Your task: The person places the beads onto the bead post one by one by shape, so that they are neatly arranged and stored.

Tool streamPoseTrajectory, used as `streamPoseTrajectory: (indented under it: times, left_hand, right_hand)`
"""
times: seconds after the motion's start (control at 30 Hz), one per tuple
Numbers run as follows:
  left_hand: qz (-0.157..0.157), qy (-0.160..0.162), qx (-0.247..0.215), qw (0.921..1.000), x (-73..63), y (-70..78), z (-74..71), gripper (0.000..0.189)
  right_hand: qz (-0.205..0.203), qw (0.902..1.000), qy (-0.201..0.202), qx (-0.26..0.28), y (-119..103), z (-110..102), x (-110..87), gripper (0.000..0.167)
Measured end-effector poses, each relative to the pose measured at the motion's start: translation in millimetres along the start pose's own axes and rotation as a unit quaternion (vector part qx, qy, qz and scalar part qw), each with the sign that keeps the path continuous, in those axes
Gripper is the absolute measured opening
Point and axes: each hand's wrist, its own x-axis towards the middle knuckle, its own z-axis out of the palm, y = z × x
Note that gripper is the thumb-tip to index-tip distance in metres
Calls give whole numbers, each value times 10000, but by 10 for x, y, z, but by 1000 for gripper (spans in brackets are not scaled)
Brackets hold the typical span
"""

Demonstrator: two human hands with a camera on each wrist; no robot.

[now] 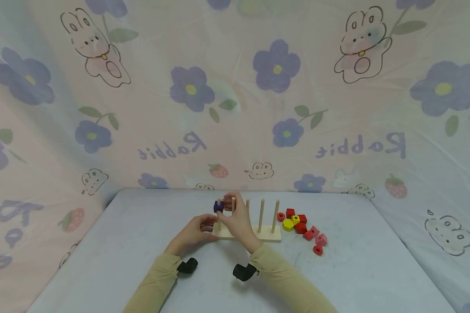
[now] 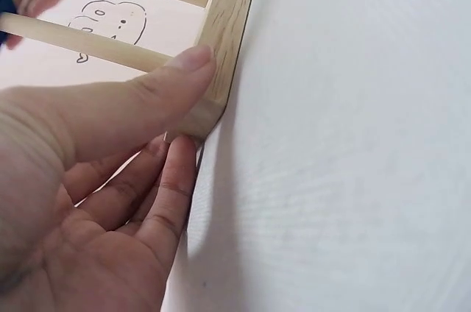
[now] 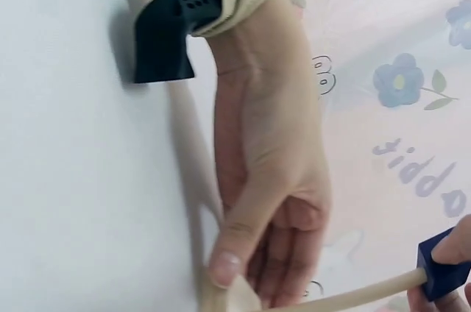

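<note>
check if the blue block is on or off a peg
On: the blue block is near the top of the leftmost peg, whose tip shows above it.

- Head view: is looking forward and down, farthest from the work — taking in the table (image 1: 356, 261), the patterned backdrop (image 1: 235, 113), the left hand (image 1: 193, 232), the right hand (image 1: 240, 219) and the peg stand (image 1: 268, 235).
- Left wrist view: is facing the left hand and one end of the peg stand at very close range, turned sideways, with the table filling the right side.
- Right wrist view: is looking across toward the left hand from nearby — turned the opposite way, table at left.
- Overlap: head and right wrist views are sharing the left hand's black wrist mount (image 3: 163, 41); both wrist views are catching the blue bead (image 1: 218, 206) at an edge.
</note>
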Motion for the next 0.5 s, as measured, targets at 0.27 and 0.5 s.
streamPoseTrajectory:
  times: [0.27,0.5]
  left_hand:
    - [67,44,-171,9998,-32,0,6,55]
    - [81,27,-416,9991,-52,21,4,54]
  right_hand:
    - [676,9977,-54,42,290,57,-129,33]
    - [907,9955,-60,-282,733,106,-165,32]
